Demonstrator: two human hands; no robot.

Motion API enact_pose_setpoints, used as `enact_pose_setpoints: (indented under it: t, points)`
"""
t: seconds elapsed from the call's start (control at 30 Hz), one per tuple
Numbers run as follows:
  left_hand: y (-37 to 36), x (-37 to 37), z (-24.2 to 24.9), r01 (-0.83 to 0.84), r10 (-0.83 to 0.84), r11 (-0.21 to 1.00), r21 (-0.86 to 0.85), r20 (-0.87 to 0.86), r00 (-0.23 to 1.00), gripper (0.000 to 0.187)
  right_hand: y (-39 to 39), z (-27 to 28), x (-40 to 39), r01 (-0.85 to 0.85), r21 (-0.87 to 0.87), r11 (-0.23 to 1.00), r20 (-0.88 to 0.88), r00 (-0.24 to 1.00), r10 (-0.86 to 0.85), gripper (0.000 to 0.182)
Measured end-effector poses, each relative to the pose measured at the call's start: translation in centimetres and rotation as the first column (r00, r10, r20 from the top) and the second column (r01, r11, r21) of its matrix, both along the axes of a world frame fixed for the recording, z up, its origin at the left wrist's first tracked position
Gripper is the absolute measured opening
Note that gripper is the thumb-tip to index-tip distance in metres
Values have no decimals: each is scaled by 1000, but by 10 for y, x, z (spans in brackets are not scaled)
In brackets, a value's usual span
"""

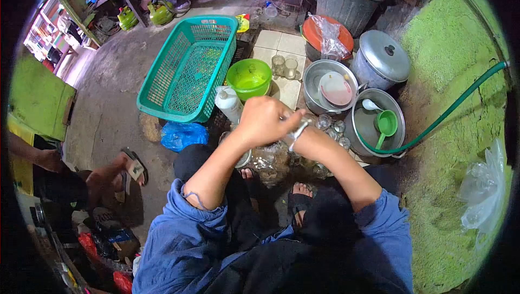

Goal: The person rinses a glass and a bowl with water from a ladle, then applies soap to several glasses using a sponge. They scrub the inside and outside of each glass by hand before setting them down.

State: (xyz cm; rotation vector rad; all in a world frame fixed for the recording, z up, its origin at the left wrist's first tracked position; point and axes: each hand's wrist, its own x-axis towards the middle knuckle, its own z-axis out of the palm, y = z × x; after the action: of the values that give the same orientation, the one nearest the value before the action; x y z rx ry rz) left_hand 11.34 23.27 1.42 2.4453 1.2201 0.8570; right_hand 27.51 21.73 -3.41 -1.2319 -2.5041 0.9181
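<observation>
My left hand (pixel 265 118) is curled closed in front of me, its thumb reaching toward the white bracelet (pixel 295 134) on my right wrist. Whatever its fingers may grip is hidden. The right wrist (pixel 307 141) crosses close beside it, and the fingers of my right hand are concealed. Below and beyond the hands are a white bottle (pixel 228 102), a lime green basin (pixel 249 79) and several clear glasses (pixel 323 121). Two more glasses (pixel 291 66) stand on the tiles.
A teal basket (pixel 145 101) lies left, beside a blue plastic bag (pixel 183 136). At right are metal pots (pixel 307 92), one holding a green dipper (pixel 386 123), a lidded pot (pixel 379 66) and a green hose (pixel 460 100). Another person's foot (pixel 134 166) shows at left.
</observation>
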Motion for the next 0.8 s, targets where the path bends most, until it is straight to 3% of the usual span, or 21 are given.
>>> enact_pose_setpoints:
  t: [0.03, 0.07, 0.1, 0.17, 0.2, 0.23, 0.27, 0.3, 0.37, 0.4, 0.43, 0.47, 0.5, 0.53, 0.6, 0.63, 0.67, 0.7, 0.77, 0.8]
  points:
    - [0, 3, 0, 4, -4, 1000, -2, 1, 1000, 42, 2, -4, -1, 32, -85, 996, 72, 997, -26, 32]
    - [0, 6, 1, -2, 2, 999, 44, 6, 1000, 40, -1, 3, -1, 160, -195, 968, 41, 987, -155, 34]
    - [-1, 9, 0, -11, 10, 996, 87, 13, 1000, 38, 1, -6, 0, 163, -200, 966, 44, 987, -157, 34]
    - [0, 15, 0, 1, -10, 988, 152, 55, 998, 37, 6, -17, -3, -34, -30, 999, -277, 961, 24, 27]
    - [-1, 18, 2, 2, -27, 978, 207, 120, 992, 38, 3, -20, -2, -32, -32, 999, -276, 961, 22, 27]
    - [-1, 20, 4, -1, -48, 965, 261, 183, 982, 39, -4, -2, -7, 21, -307, 952, -426, 891, -157, 26]
    - [1, 20, 3, 0, -50, 965, 262, 184, 982, 39, -8, 8, -9, 17, -560, 828, -507, 784, -359, 24]
    - [4, 19, 0, -16, -43, 969, 248, 232, 972, 40, -6, 5, -6, 17, -561, 827, -505, 785, -359, 24]
    - [9, 15, -1, -35, -31, 973, 228, 281, 959, 41, 3, -5, 3, -13, -282, 959, -360, 928, -93, 21]
    - [13, 12, 0, -123, 110, 992, 41, 242, 964, 42, 8, -8, 2, -74, 341, 937, -313, 931, 188, 23]
    - [16, 10, 1, -216, 239, 966, -141, 179, 954, 44, 4, -5, 1, -80, 341, 937, -311, 931, 192, 23]
    - [20, 10, 0, -248, 275, 958, -146, 204, 940, 45, -2, 4, -1, -97, 273, 957, -23, 994, 108, 23]
    - [20, 11, -1, -250, 276, 957, -145, 205, 939, 45, -7, 13, -4, -88, 203, 975, 270, 962, 30, 24]
    - [18, 12, -3, -219, 217, 976, -5, 173, 961, 44, -12, 21, -8, -4, 84, 996, 70, 998, -2, 23]
    - [12, 19, -3, -119, 89, 966, 230, 137, 987, 40, -11, -5, -5, -25, 123, 992, -8, 1000, 26, 23]
    - [10, 22, -3, -108, 77, 967, 230, 137, 988, 40, -8, -22, -3, -48, 165, 985, -83, 995, 62, 23]
    - [8, 25, -3, -82, 29, 943, 321, 166, 986, 39, -6, -27, -8, 63, 92, 994, -158, 986, -48, 29]
    - [7, 27, -3, -63, -18, 910, 410, 191, 981, 38, -3, -28, -7, 70, 93, 993, -157, 986, -55, 29]
    - [5, 28, 1, -47, -58, 883, 466, 209, 976, 33, 0, -10, -8, -29, -434, 900, -564, 788, -247, 25]
    - [2, 26, 5, -27, -81, 867, 498, 193, 978, 32, -4, -5, -11, -217, -681, 700, -695, 492, -524, 21]
